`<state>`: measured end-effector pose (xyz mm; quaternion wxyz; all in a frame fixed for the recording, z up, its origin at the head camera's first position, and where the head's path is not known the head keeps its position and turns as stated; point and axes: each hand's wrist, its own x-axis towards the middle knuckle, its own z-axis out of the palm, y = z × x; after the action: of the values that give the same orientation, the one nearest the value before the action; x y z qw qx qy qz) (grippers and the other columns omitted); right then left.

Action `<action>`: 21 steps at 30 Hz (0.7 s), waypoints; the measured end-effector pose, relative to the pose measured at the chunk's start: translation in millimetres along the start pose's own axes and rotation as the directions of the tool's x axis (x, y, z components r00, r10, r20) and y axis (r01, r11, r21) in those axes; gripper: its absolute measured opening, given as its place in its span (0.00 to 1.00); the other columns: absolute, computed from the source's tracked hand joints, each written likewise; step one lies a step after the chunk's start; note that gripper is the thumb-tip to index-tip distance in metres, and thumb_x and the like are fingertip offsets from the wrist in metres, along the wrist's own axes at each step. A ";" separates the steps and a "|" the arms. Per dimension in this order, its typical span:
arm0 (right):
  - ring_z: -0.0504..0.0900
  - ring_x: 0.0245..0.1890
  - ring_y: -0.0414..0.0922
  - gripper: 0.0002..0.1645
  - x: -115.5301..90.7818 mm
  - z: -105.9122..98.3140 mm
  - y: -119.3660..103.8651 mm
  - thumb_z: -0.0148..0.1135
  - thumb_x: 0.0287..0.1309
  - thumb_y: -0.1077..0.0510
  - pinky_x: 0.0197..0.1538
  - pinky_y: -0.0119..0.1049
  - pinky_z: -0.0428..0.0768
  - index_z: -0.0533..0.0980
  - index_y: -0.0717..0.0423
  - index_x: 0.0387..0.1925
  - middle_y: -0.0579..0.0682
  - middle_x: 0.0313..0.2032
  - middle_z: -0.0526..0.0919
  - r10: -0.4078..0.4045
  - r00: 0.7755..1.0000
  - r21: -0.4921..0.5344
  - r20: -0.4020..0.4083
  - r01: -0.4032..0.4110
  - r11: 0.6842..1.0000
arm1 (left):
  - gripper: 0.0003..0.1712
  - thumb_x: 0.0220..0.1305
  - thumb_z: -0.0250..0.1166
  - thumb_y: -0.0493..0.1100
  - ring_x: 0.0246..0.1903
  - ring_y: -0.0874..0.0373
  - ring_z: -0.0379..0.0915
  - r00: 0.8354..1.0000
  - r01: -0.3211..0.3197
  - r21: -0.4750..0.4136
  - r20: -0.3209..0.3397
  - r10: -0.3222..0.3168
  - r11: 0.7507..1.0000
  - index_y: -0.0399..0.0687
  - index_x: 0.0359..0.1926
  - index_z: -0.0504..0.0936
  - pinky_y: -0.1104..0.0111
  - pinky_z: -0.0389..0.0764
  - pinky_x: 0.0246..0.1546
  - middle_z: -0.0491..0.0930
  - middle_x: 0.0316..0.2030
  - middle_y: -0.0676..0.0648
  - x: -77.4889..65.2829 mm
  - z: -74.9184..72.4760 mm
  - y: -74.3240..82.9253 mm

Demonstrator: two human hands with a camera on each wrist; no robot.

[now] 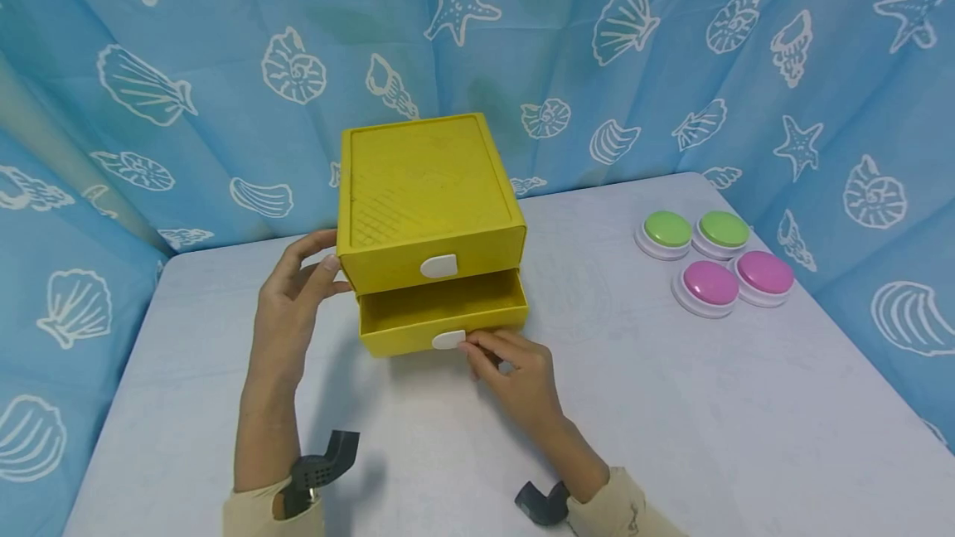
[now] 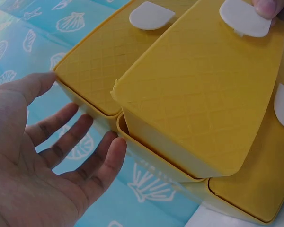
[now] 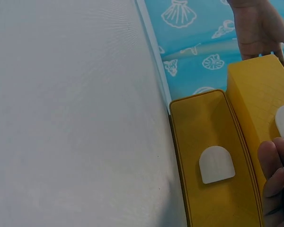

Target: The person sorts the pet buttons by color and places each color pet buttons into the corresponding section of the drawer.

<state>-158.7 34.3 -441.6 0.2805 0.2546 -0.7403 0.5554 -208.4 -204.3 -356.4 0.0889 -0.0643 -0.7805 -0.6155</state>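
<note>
A yellow drawer cabinet point(image 1: 429, 181) stands on the table, its top drawer closed and the drawer point(image 1: 406, 341) below it pulled out. No contents show in the visible part of that drawer. With thumb and fingertips, my right hand point(image 1: 522, 375) pinches its white handle point(image 1: 448, 340). At the cabinet's left side my left hand point(image 1: 294, 288) rests with spread, loosely bent fingers, the thumb by the front corner. In the left wrist view, a further closed drawer point(image 2: 255, 189) shows beneath the pulled-out one; the head view hides it.
Two green round push-lights point(image 1: 667, 229) and two pink ones point(image 1: 711, 283) sit grouped on the right of the white table point(image 1: 671, 421). A blue curtain point(image 1: 522, 40) with white shells and starfish hangs behind the cabinet and along both sides.
</note>
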 end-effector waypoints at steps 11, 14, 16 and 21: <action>0.72 0.19 0.38 0.07 -4.8 -5.2 -8.8 0.66 0.44 0.72 0.23 0.22 0.72 0.80 0.66 0.30 0.48 0.19 0.77 -0.034 0.999 -0.001 -0.001 0.034 0.999 | 0.23 0.63 0.56 0.55 0.45 0.55 0.74 1.000 -0.004 0.005 -0.009 0.004 1.000 0.62 0.59 0.70 0.62 0.75 0.49 0.71 0.54 0.55 -1.1 0.7 -0.3; 0.72 0.19 0.38 0.07 -6.9 -7.5 -10.3 0.66 0.45 0.73 0.23 0.22 0.73 0.81 0.66 0.30 0.48 0.19 0.77 -0.024 1.000 0.011 0.004 0.024 1.000 | 0.23 0.63 0.57 0.55 0.44 0.54 0.74 1.000 -0.008 -0.001 -0.011 0.008 1.000 0.62 0.59 0.70 0.61 0.74 0.49 0.73 0.54 0.54 -0.6 0.7 -0.3; 0.72 0.19 0.38 0.07 -7.5 -8.4 -11.2 0.66 0.45 0.73 0.24 0.23 0.73 0.81 0.66 0.30 0.48 0.19 0.77 -0.013 1.000 0.020 0.013 0.012 1.000 | 0.23 0.63 0.57 0.55 0.44 0.54 0.74 1.000 -0.009 -0.003 -0.013 0.009 1.000 0.62 0.59 0.71 0.61 0.75 0.49 0.73 0.53 0.54 -0.2 0.6 0.1; 0.71 0.19 0.38 0.08 -9.1 -9.0 -13.4 0.66 0.43 0.75 0.23 0.22 0.72 0.80 0.65 0.29 0.48 0.18 0.76 -0.006 1.000 0.018 0.018 0.006 1.000 | 0.23 0.63 0.57 0.55 0.43 0.53 0.74 1.000 -0.012 -0.007 -0.010 0.012 1.000 0.62 0.59 0.71 0.61 0.75 0.48 0.72 0.54 0.54 -0.1 1.0 -0.4</action>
<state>-141.8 40.3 -436.8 0.2731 0.2643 -0.7369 0.5591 -208.5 -203.4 -357.1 0.0963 -0.0662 -0.7776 -0.6178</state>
